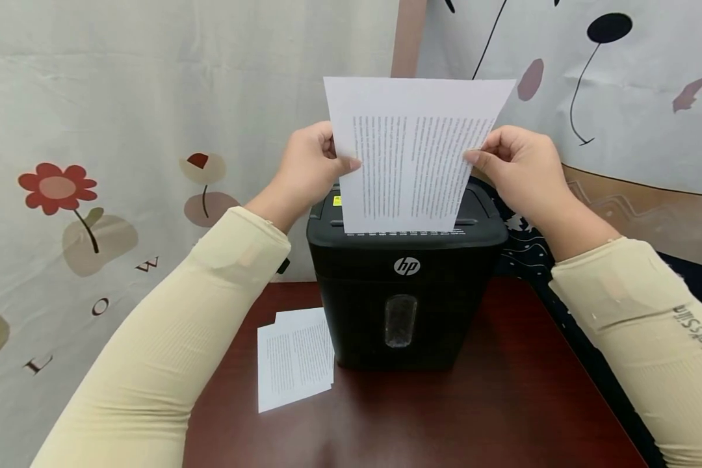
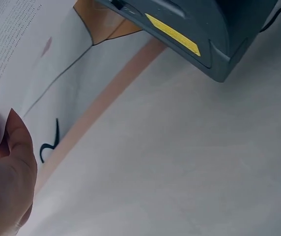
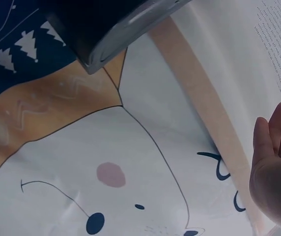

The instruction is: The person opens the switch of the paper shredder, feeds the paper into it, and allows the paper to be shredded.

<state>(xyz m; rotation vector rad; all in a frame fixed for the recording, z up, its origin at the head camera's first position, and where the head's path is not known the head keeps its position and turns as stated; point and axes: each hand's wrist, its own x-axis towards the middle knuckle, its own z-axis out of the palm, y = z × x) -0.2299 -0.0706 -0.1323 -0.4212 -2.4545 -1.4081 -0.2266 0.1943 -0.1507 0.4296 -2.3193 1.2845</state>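
Printed sheet [image 1: 411,159] stands over the shredder [image 1: 351,292], pinched by left hand [image 1: 307,162] at nine o'clock, right hand [image 1: 528,170] at three. Papers [image 1: 295,364] lie at the shredder's eight o'clock.

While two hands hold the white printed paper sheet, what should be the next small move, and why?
Probably the left hand and right hand should ease the white printed paper sheet straight down at the narrow slot of the black HP shredder: they pinch the sheet's opposite side edges, and its lower edge is near the slot, though whether it is inside is unclear.
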